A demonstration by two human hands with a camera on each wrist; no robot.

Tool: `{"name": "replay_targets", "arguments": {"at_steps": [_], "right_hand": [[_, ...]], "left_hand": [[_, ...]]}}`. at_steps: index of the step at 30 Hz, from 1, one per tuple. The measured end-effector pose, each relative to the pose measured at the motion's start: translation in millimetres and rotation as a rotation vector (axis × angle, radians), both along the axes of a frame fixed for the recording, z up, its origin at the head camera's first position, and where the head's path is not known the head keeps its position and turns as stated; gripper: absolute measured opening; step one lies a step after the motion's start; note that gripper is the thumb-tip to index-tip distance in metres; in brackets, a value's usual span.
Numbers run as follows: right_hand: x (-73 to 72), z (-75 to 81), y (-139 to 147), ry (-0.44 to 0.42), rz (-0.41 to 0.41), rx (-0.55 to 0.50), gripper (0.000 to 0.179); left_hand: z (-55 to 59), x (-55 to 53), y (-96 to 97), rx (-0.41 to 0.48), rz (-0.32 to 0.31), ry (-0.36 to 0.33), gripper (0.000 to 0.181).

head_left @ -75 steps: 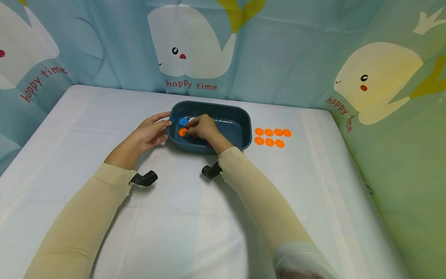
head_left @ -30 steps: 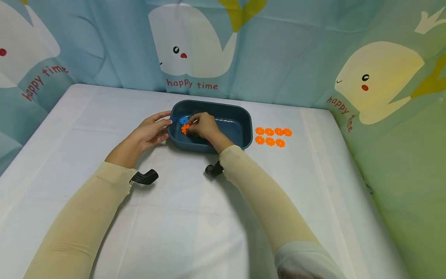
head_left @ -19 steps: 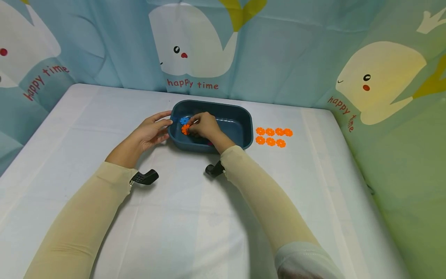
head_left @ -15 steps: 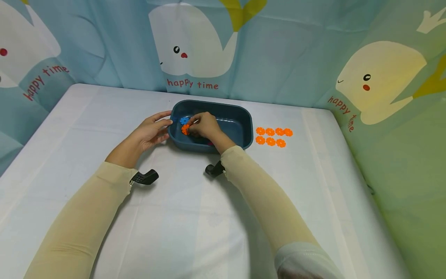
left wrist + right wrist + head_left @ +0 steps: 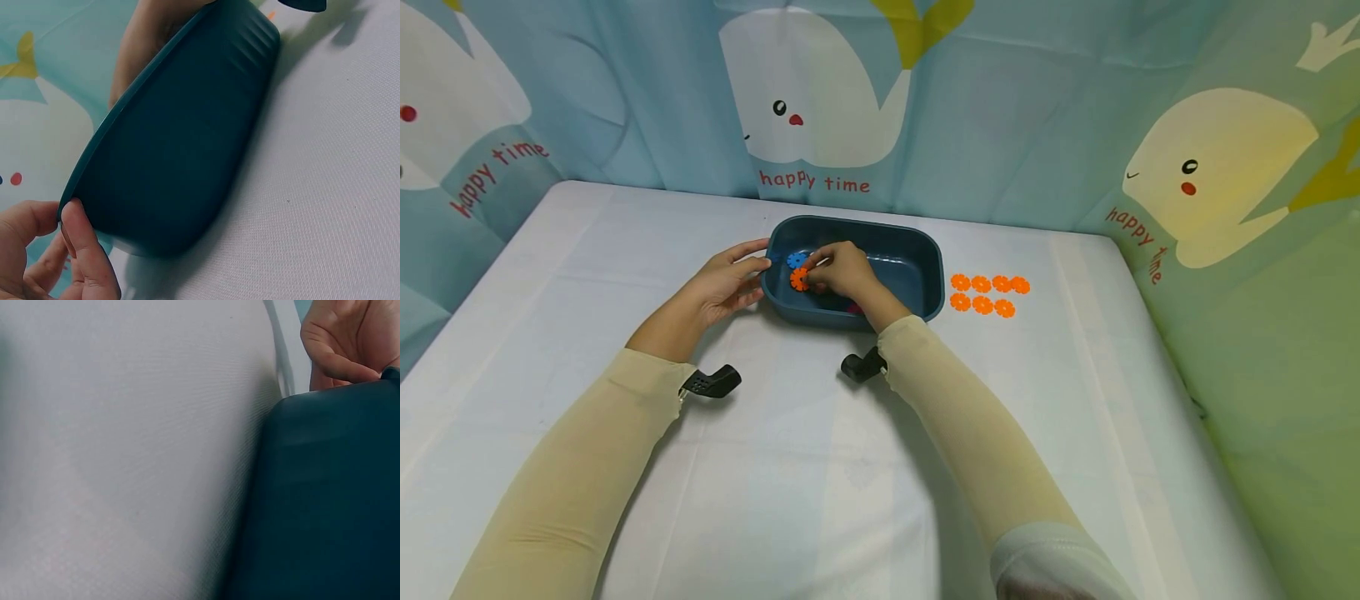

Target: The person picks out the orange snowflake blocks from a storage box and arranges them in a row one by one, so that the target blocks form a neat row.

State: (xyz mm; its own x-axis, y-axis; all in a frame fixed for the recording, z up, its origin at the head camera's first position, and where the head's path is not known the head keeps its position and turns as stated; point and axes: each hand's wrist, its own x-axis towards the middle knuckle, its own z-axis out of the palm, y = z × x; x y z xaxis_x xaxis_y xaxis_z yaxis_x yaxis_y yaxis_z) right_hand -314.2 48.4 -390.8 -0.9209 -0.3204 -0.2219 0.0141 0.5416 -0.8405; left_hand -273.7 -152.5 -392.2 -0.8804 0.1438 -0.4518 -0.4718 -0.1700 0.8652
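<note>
In the head view a dark blue plastic basin (image 5: pixel 917 283) stands on the white-covered table. My left hand (image 5: pixel 722 283) pinches its left rim between thumb and fingers, as the left wrist view shows too. My right hand (image 5: pixel 844 271) reaches inside the basin, fingers curled, pinching an orange snowflake disc (image 5: pixel 799 279) at its edge. A blue snowflake disc (image 5: pixel 796 260) lies just behind the orange one. Near the front wall a bit of a pink-red piece (image 5: pixel 854 308) shows beside my right wrist. My right hand hides part of the basin floor.
Several orange snowflake discs (image 5: pixel 981 284) lie flat in two rows on the table (image 5: pixel 760 500), right of the basin. Behind the table hangs a blue curtain (image 5: pixel 1022 125) with whale prints. A black wrist camera mount (image 5: pixel 713 382) sticks out from the left sleeve.
Since the earliest frame, the orange disc at my right fingers has shifted slightly back and right inside the basin. My left hand has stayed at the rim; the last half second shows hardly any movement.
</note>
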Motion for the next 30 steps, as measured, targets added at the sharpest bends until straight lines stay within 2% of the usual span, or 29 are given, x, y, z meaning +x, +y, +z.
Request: {"name": "replay_targets", "arguments": {"at_steps": [7, 18, 30], "right_hand": [[1.3, -0.5, 1.2, -0.009, 0.001, -0.045, 0.019], [1.3, -0.6, 2.2, -0.042, -0.019, -0.139, 0.022], [3.3, 1.9, 3.8, -0.016, -0.03, -0.159, 0.022]], "left_hand": [[0.8, 0.7, -0.2, 0.032, 0.009, -0.021, 0.054], [0.2, 0.2, 0.6, 0.032, 0.002, -0.022, 0.055], [0.3, 0.6, -0.7, 0.029, -0.002, -0.014, 0.056]]}}
